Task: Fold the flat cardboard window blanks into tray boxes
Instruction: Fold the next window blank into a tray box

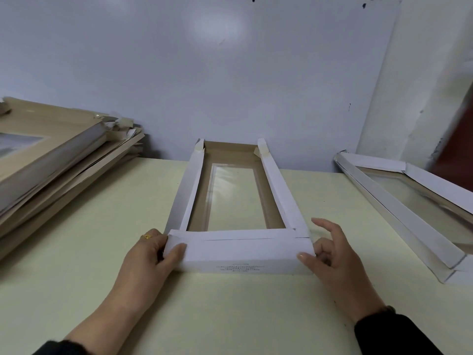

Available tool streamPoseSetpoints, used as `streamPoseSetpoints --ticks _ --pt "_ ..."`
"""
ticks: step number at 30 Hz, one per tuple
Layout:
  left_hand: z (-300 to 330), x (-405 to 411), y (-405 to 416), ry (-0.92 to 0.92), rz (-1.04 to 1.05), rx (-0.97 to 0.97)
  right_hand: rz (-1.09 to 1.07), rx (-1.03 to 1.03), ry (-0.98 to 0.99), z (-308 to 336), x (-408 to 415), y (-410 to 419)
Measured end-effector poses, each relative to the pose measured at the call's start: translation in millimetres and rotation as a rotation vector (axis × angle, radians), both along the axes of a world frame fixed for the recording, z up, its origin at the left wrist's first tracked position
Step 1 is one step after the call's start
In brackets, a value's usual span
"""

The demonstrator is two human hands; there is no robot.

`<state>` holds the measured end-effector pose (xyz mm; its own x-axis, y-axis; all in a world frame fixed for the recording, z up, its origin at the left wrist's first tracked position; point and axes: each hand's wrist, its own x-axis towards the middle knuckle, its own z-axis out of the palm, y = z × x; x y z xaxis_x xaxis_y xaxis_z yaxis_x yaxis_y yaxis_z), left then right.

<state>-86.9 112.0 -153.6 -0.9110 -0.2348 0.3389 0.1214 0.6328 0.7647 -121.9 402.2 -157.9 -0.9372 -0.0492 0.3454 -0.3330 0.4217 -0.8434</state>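
A long white cardboard tray box with a clear window lies lengthwise on the pale table, its brown inside facing up. Both long walls stand folded up, and the near end wall is folded over. My left hand grips the near left corner, thumb on the front face. At the near right corner my right hand holds the wall with thumb in front and curled fingers behind; the index finger is lifted off. The far end wall stands against the wall, with loose corner tabs.
A tall, untidy stack of flat brown blanks fills the left of the table. A folded white window tray lies at the right, running to the table's edge. A grey-white wall closes the back.
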Motion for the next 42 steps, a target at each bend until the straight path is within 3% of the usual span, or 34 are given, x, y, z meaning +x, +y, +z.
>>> streamPoseSetpoints --ticks 6,9,14,16,21,24,28,33,38,42 --pt "3.0 1.8 2.4 0.080 0.076 -0.129 0.039 0.285 0.128 4.2 7.0 0.1" --pt "1.8 2.4 3.2 0.172 -0.030 -0.329 0.029 0.423 0.165 0.6 5.5 1.4" --pt "-3.0 4.9 1.6 0.045 -0.060 -0.520 0.021 0.555 0.269 -2.3 1.7 4.0" --pt "-2.5 4.7 2.6 0.143 -0.057 -0.616 -0.028 0.653 0.371 0.2 0.7 2.2" --pt "-1.6 1.7 7.9 0.143 -0.149 -0.625 -0.003 0.820 0.545 0.4 0.0 -3.1" --pt "2.6 1.7 30.3 0.201 -0.191 -0.754 0.086 0.862 0.587 2.7 0.6 -15.5" --pt "1.3 -1.1 59.1 0.280 -0.299 -0.871 0.211 0.865 0.531 4.8 2.6 -30.9" --pt "-1.2 -3.3 62.6 0.275 -0.293 -0.842 0.265 0.366 0.113 8.4 -13.9 -22.7" --pt "-3.0 -4.0 61.9 0.311 -0.276 -0.847 0.245 0.617 0.100 -0.9 -30.2 -17.3" --pt "-6.2 -4.9 63.4 0.324 -0.249 -0.868 0.253 0.685 0.134 0.3 -28.8 -17.7"
